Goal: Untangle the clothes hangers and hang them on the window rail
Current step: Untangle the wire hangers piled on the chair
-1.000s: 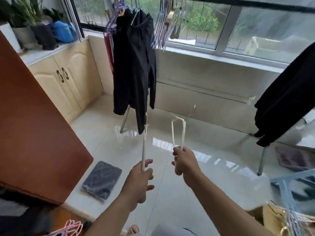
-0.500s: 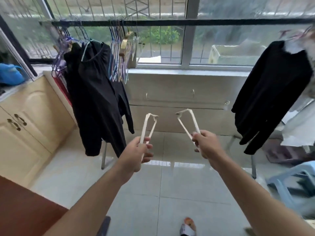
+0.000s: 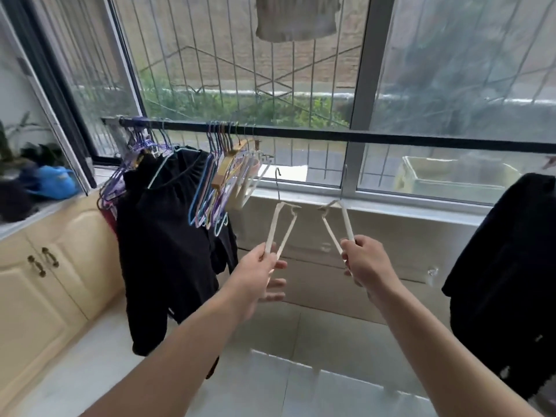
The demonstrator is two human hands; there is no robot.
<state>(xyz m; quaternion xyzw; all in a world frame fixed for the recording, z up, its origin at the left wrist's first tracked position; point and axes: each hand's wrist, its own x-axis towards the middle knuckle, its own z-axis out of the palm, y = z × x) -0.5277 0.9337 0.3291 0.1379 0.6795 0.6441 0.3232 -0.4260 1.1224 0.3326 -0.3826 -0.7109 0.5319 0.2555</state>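
My left hand (image 3: 261, 273) pinches a white hanger (image 3: 281, 228) by its lower end, thin metal hook pointing up. My right hand (image 3: 365, 261) grips a second white hanger (image 3: 338, 224), also hook up. The two hangers are apart, with a gap between them. Both are held below the dark window rail (image 3: 376, 137), which runs across the view. Several coloured and wooden hangers (image 3: 224, 176) are bunched on the rail to the left of my hands.
A black garment (image 3: 168, 242) hangs from the rail at left, another black garment (image 3: 508, 281) at right. Cream cupboards (image 3: 45, 281) stand on the left, with a blue watering can (image 3: 54, 182) on top. The window sill (image 3: 391, 203) runs below the rail. The floor is pale tile.
My view has tilted up from the floor toward the window. Both hands have risen with their hangers, closer to the rail, and the hangers stay separated.
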